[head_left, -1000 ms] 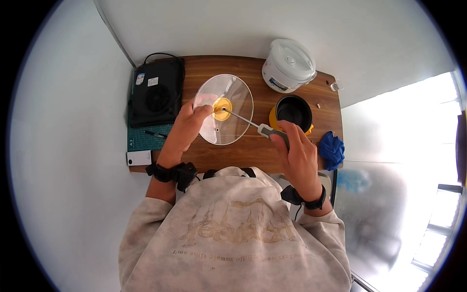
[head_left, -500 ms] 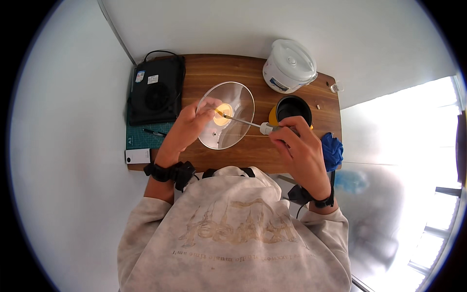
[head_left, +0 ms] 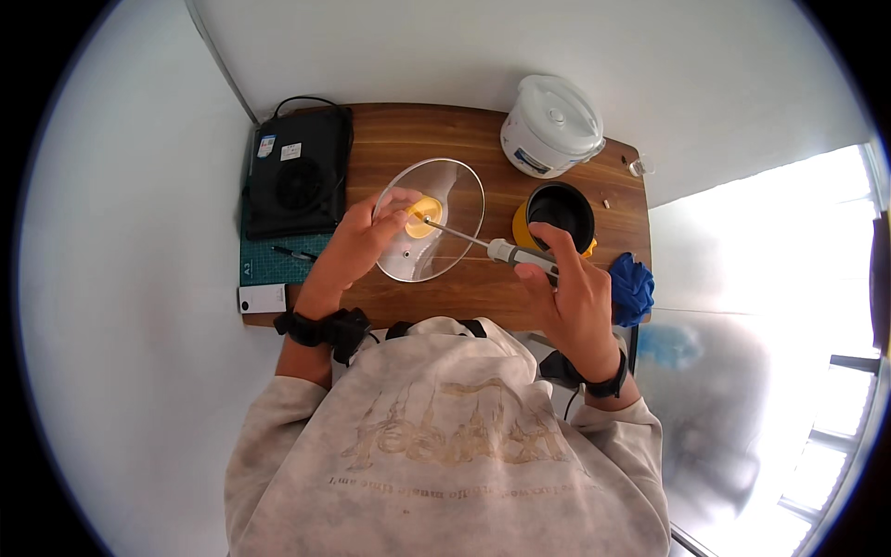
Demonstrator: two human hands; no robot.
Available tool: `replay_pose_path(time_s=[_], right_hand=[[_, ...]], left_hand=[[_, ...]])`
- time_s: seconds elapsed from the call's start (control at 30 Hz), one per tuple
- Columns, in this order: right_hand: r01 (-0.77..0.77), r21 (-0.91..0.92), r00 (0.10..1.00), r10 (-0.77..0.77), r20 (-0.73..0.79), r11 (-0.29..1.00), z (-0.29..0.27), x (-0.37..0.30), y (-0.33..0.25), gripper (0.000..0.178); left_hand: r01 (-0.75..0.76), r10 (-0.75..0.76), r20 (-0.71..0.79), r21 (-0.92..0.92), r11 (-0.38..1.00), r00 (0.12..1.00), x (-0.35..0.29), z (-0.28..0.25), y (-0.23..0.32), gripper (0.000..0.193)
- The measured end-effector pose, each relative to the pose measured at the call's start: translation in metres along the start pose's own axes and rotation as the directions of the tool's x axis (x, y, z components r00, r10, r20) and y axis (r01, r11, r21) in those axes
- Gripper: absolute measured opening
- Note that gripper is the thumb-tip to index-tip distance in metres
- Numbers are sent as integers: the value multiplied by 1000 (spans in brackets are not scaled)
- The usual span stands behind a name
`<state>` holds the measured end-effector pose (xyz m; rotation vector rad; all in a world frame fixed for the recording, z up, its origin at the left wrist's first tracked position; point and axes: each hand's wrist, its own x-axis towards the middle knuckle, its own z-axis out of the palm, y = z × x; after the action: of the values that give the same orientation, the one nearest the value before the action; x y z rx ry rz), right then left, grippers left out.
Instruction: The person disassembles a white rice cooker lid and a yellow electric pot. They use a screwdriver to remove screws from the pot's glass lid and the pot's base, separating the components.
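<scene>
My left hand (head_left: 357, 246) holds a clear glass pot lid (head_left: 444, 200) tilted above the wooden table (head_left: 418, 130), fingers around its yellow knob (head_left: 422, 216). My right hand (head_left: 566, 288) grips a slim grey screwdriver (head_left: 515, 252), whose thin shaft reaches left so that its tip meets the centre of the lid at the knob. Both hands are raised in front of my chest.
A black induction cooker (head_left: 297, 172) sits at the table's left end on a green cutting mat (head_left: 278, 265). A white rice cooker (head_left: 550, 125) stands at the back right, a yellow pot with black inside (head_left: 557, 212) beside it, a blue cloth (head_left: 631, 286) at the right edge.
Both hands and the lid have shifted slightly; the lid is tilted more and the screwdriver tip now sits at the knob's centre.
</scene>
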<state>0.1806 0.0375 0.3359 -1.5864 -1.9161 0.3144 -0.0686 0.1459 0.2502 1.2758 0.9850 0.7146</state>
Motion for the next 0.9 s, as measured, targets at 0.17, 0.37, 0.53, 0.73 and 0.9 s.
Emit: replay_pose_path(time_s=[0.17, 0.37, 0.53, 0.73, 0.9], right_hand=[[79, -41, 994, -82, -74, 996, 5, -1, 3, 30], [123, 45, 986, -117, -115, 991, 4, 2, 0, 31], [136, 96, 987, -126, -103, 986, 4, 1, 1, 26], [244, 90, 966, -234, -105, 966, 5, 0, -7, 21], [316, 118, 948, -308, -82, 941, 6, -1, -1, 17]], left_hand=[[-64, 63, -16, -43, 997, 998, -1, 1, 4, 33], [-80, 80, -6, -38, 996, 997, 1, -1, 1, 33], [-46, 46, 3, -20, 999, 999, -1, -2, 9, 34], [1, -1, -21, 2, 1000, 1000, -3, 9, 7, 34], [-4, 4, -18, 9, 1000, 1000, -2, 8, 7, 33]])
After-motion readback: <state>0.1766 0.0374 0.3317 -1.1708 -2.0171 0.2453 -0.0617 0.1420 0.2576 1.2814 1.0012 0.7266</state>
